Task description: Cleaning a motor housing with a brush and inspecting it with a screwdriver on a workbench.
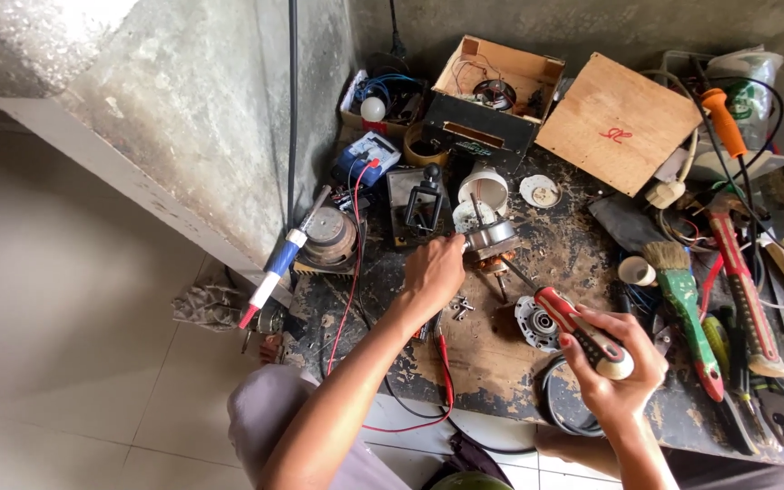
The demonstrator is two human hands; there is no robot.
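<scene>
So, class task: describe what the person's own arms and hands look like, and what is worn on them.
Both arms are bare from above the elbow down: no sleeves show. The left hand and right hand wear no gloves, and no watch, bracelet or ring can be seen. The right thumbnail looks dark, perhaps painted or stained.

Left hand (435,270) steadies motor (490,238); right hand (617,374) grips screwdriver (573,328).

Lots of clutter around the wooden board (617,122) at the back of the desk (487,349). Left of it sits an open cardboard box (498,83) of wires, further left a blue multimeter (366,161). Right and below it lie a green-handled brush (685,295) and a red-handled tool (742,286).
</scene>
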